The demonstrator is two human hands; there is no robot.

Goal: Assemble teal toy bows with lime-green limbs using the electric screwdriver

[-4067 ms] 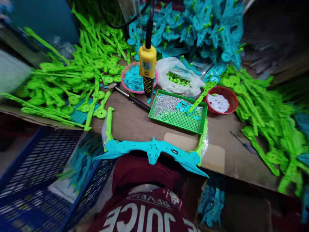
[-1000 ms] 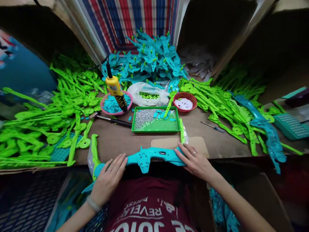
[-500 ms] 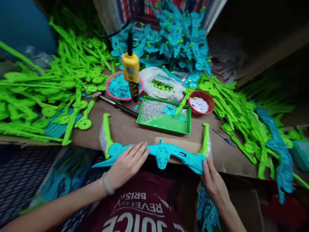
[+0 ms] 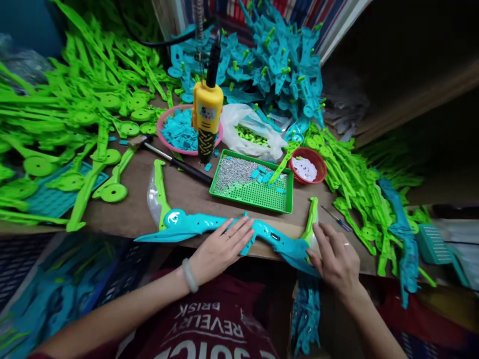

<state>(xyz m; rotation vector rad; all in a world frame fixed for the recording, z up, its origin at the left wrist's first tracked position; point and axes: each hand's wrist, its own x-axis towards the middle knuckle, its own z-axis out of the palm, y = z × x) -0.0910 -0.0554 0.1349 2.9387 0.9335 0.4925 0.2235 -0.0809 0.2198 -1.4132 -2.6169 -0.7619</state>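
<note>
A turquoise toy bow [image 4: 209,222] with lime green limbs lies along the table's front edge. Its left round end bears a white eye-like mark [image 4: 173,218]. My left hand [image 4: 228,239] rests flat over the bow's middle, fingers stretched out and covering the grip. At the bow's right end, my right hand [image 4: 337,254] has its thumb and fingers closed around the joint by the right green limb [image 4: 311,219]. Its fingertips are partly hidden, and whether they hold anything smaller cannot be seen. A clear film-like piece [image 4: 152,194] sits along the left limb.
Behind the bow is a green tray [image 4: 250,199] of screws and turquoise pieces. Around it are a hammer [image 4: 179,162], a hanging yellow electric screwdriver [image 4: 207,114], a pink basket [image 4: 160,132], a red bowl [image 4: 322,167] with white pieces, and a thin screwdriver [image 4: 339,219]. Green parts [image 4: 86,99] pile at both sides.
My left hand has slid from the bow's left part to its middle. My right hand has shifted up onto the right limb's joint. The eye-like mark now shows; the view has shifted slightly.
</note>
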